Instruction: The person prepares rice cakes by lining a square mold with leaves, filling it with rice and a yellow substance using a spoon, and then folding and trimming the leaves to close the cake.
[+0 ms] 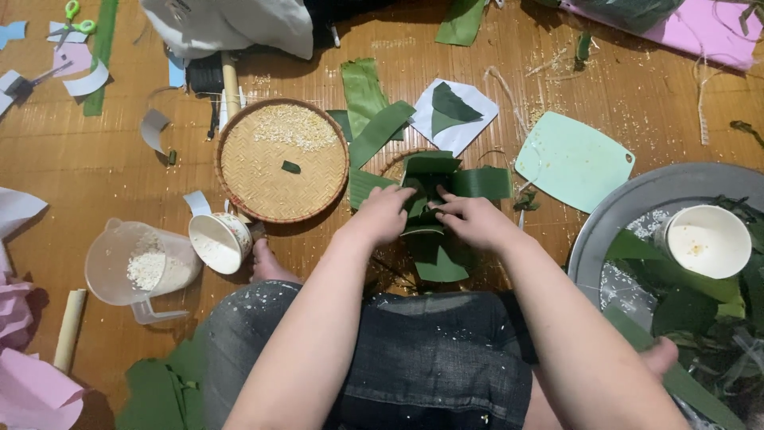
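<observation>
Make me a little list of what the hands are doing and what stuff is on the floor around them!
left hand: pressing on the folded green leaves
right hand: pressing on the same leaves, beside the left hand
round woven tray: left of the leaves, holding rice grains and a leaf scrap
plastic jug: lower left, some rice inside
white cup: tipped on its side by the jug
mint cutting board: right of the leaves
metal basin: far right, holding leaves and a white bowl

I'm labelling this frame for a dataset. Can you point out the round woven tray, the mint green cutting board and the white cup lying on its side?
Round woven tray [263,179], head view, bare woven centre.
Mint green cutting board [571,162], head view, middle of its face.
White cup on its side [216,243], head view, inside its mouth.
</observation>
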